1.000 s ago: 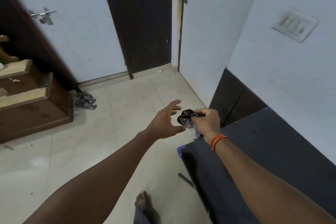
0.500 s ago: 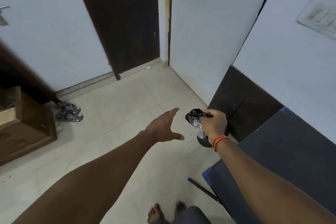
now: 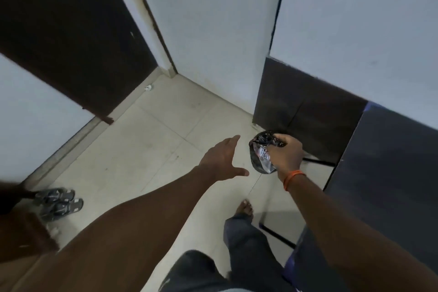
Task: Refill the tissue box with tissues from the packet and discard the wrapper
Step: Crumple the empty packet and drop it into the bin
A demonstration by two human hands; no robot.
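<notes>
Right hand [image 3: 285, 155] is clamped around the crumpled wrapper [image 3: 262, 152], a dark, shiny wad with a bit of clear printed plastic hanging out the bottom, held up in the air over the floor [image 3: 147, 149]. Under and behind the wrapper there's something dark and round down on the tiles, but the hand and the wad cover most of it, so I can't say what it is. There's an orange band [image 3: 292, 179] on that wrist. Left hand [image 3: 222, 161] is stretched out just beside the wrapper, not touching it, fingers spread flat and thumb sticking out toward the right hand, holding nothing. Both arms reach forward from the bottom of the view. On the right side there's a dark flat surface with a blue edge [image 3: 388, 166], and a dark wall panel [image 3: 305, 111] behind it in the corner. A bare foot [image 3: 245, 207] and dark trouser legs show below the hands on the pale tiles. Off to the left, a pair of grey sandals [image 3: 58, 202] sits on the floor near the dark door [image 3: 71, 33]. The whole shot is a bit blurry.
</notes>
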